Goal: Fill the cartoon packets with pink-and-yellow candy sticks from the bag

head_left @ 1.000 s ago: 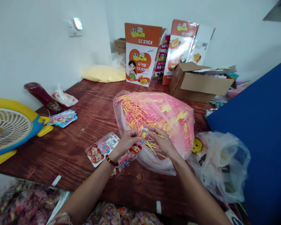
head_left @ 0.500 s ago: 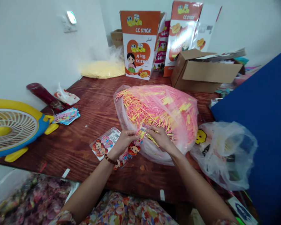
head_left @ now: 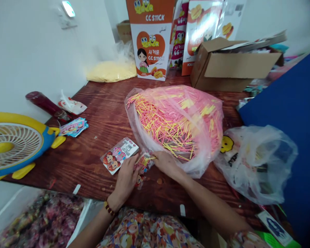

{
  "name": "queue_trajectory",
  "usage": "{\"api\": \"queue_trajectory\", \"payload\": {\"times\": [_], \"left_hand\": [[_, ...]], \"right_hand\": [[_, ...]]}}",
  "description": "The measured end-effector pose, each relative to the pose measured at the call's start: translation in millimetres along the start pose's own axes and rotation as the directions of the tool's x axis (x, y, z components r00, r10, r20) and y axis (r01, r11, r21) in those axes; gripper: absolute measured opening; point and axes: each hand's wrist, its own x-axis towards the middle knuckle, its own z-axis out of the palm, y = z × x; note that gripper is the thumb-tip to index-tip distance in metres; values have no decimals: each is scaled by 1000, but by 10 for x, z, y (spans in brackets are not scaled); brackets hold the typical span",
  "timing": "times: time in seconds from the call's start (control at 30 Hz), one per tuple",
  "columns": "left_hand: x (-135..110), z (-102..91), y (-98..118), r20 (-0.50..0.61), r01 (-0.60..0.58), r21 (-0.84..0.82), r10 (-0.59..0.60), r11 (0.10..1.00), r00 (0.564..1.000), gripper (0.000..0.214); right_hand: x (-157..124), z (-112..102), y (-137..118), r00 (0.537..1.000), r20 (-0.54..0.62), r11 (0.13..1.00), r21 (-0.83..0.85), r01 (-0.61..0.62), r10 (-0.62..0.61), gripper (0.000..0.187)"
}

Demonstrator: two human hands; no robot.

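My left hand (head_left: pixel 126 177), a beaded bracelet at its wrist, is closed on a small printed plastic packet (head_left: pixel 144 162) near the table's front. My right hand (head_left: pixel 167 163) is pinched at the packet's upper end, on a few thin yellow sticks (head_left: pixel 152 158); their far ends are hidden in the packet. Just beyond the hands lies a large clear bag (head_left: pixel 205 151), spread open and full of loose pink and yellow sticks (head_left: pixel 167 129). A stack of flat printed packets (head_left: pixel 120 155) rests on the table by my left hand.
A yellow and blue fan (head_left: pixel 18 141) stands at the left, near a dark red bottle (head_left: pixel 42 103) and a tissue pack (head_left: pixel 72 105). Printed cartons (head_left: pixel 152 44) and an open cardboard box (head_left: pixel 237 67) line the back. A white plastic bag (head_left: pixel 258 162) sits at the right, by a blue panel (head_left: pixel 286 103).
Both hands have come closer to me, away from the large bag's edge, with the packet and sticks. My left hand has turned and now covers part of the packet. The view has shifted slightly.
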Motion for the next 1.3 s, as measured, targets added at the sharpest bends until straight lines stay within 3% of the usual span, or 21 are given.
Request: {"api": "queue_trajectory", "payload": {"times": [0.17, 0.23, 0.37, 0.47, 0.6, 0.7, 0.8, 1.07, 1.3], "left_hand": [[-161, 249, -63, 87, -110, 266, 90, 958, 992, 49], [-153, 268, -92, 112, -142, 293, 113, 946, 987, 49], [-118, 251, -132, 113, -170, 281, 144, 944, 983, 50], [-119, 252, -147, 83, -147, 257, 129, 955, 988, 53], [-146, 253, -185, 31, -142, 204, 138, 969, 990, 56], [-160, 236, -219, -16, -148, 175, 153, 973, 988, 51], [-161, 203, -230, -23, -155, 155, 161, 976, 987, 47], [-14, 22, -274, -47, -110, 245, 125, 963, 991, 40], [347, -222, -471, -133, 90, 407, -39, 909, 990, 41]], "right_hand": [[-22, -220, 139, 1000, -19, 997, -78, 8, -9, 33], [14, -425, 367, 998, -63, 997, -78, -19, 14, 28], [183, -822, 882, 955, -212, 974, -50, -222, 207, 21], [345, -975, 1070, 962, -227, 987, -15, -161, 153, 25], [486, -1004, 1075, 996, -88, 961, -274, -30, 6, 39], [536, -995, 1073, 1000, 4, 873, -488, 10, -9, 47], [601, -1023, 1104, 999, 19, 788, -615, 39, -34, 41], [823, -1097, 1137, 975, 54, 640, -746, 182, -215, 28], [798, -980, 1285, 965, 54, 633, -745, 210, -257, 31]]}}
